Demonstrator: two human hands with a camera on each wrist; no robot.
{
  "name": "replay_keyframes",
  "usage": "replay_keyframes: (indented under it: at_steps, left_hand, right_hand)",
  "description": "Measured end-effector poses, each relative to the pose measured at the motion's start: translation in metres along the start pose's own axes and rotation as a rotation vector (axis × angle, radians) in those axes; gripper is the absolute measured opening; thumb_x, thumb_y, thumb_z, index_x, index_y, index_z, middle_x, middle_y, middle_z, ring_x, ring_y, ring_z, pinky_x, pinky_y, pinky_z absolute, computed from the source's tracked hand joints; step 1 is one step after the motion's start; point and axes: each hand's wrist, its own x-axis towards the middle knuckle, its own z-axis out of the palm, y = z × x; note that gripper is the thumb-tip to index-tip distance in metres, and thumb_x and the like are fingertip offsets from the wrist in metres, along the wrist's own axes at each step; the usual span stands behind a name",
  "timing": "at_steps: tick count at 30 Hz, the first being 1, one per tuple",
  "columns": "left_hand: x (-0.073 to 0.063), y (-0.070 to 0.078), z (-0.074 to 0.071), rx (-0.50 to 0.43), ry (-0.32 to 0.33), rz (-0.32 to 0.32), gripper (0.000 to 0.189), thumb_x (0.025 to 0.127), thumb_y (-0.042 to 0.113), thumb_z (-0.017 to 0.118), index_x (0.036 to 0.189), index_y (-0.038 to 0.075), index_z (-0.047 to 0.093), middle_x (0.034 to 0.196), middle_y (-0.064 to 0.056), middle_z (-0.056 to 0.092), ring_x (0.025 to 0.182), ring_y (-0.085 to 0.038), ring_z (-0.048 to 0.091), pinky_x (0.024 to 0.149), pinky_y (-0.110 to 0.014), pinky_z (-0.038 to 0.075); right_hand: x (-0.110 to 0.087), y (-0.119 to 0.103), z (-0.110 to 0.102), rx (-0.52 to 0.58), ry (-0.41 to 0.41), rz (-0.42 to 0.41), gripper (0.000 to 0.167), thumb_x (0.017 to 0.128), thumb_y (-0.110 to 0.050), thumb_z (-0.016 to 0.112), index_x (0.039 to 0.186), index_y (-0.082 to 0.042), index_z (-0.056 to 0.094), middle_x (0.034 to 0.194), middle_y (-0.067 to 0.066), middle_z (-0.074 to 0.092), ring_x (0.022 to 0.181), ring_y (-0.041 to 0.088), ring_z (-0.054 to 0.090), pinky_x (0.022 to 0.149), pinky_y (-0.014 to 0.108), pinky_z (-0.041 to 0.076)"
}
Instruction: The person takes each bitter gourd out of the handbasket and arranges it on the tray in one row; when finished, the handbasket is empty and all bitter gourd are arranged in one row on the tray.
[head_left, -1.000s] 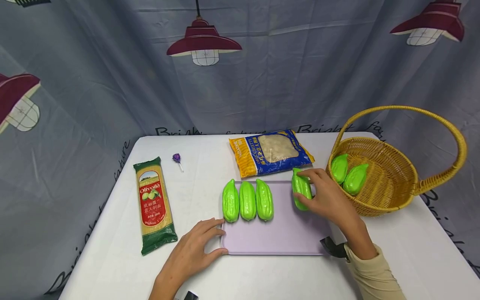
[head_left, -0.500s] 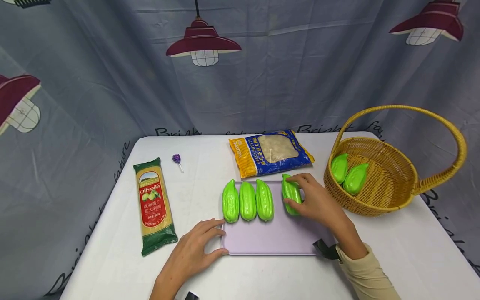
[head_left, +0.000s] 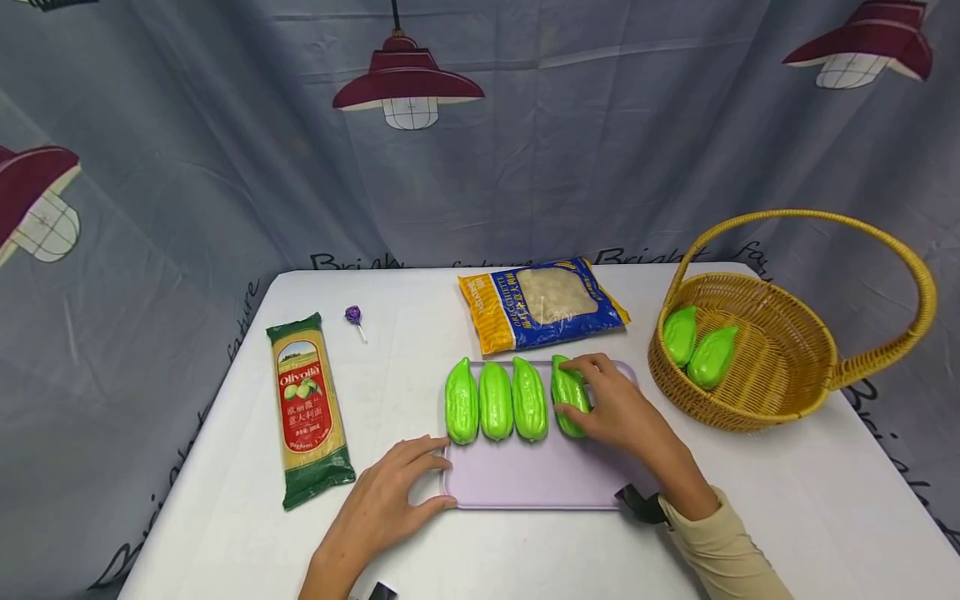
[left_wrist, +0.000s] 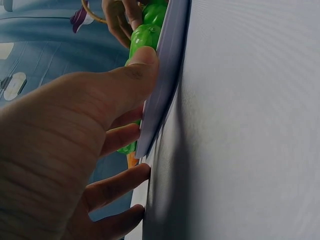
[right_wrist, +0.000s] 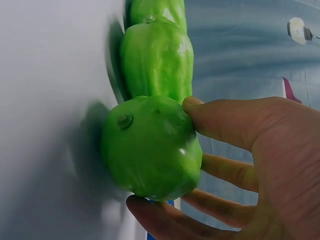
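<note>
My right hand [head_left: 618, 408] grips a green bitter gourd [head_left: 567, 392] between thumb and fingers at the tray's right half. In the right wrist view this bitter gourd [right_wrist: 145, 150] shows its blunt end, close against the row behind it. Three more bitter gourds [head_left: 495, 402] lie side by side on the lilac tray [head_left: 540, 479]. My left hand [head_left: 386, 500] rests with spread fingers at the tray's left edge, thumb near the front corner. Seen from the left wrist, its thumb and fingertips touch the tray's rim [left_wrist: 167, 80].
A wicker basket [head_left: 795, 367] with a tall handle stands right of the tray, two bitter gourds [head_left: 711, 358] inside. Behind the tray lies a blue and yellow pasta bag [head_left: 543, 304]. A spaghetti packet [head_left: 309, 408] and a purple lollipop [head_left: 353, 315] lie at the left.
My right hand has carried its bitter gourd leftwards and a little nearer to me, up close to the row of three. The left hand has stayed at the tray's edge.
</note>
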Motion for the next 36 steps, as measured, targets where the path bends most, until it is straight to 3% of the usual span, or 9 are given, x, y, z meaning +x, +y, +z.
replay_keyframes:
  at_steps: [19,36]
  left_hand:
    - [-0.0001,-0.0005,0.0009,-0.008,-0.011,-0.018,0.044,0.081,0.043,0.096,0.117,0.026,0.078,0.146,0.008,0.066,0.135,-0.016,0.063,0.11,-0.039,0.058]
    - [0.0006,-0.0006,0.001,-0.014,-0.002,-0.004,0.043,0.08,0.042,0.096,0.116,0.025,0.078,0.146,0.007,0.067,0.134,-0.016,0.063,0.11,-0.039,0.058]
  right_hand:
    - [-0.0009,-0.007,0.0064,0.012,-0.005,0.021,0.052,0.098,-0.032,0.081,0.142,-0.01,0.065,0.142,0.023,0.06,0.122,0.046,0.066,0.098,0.065,0.059]
    - [-0.0026,-0.0046,0.001,0.003,-0.02,0.04,0.051,0.104,-0.034,0.073,0.146,-0.006,0.062,0.147,0.023,0.058,0.13,0.044,0.062,0.104,0.064,0.057]
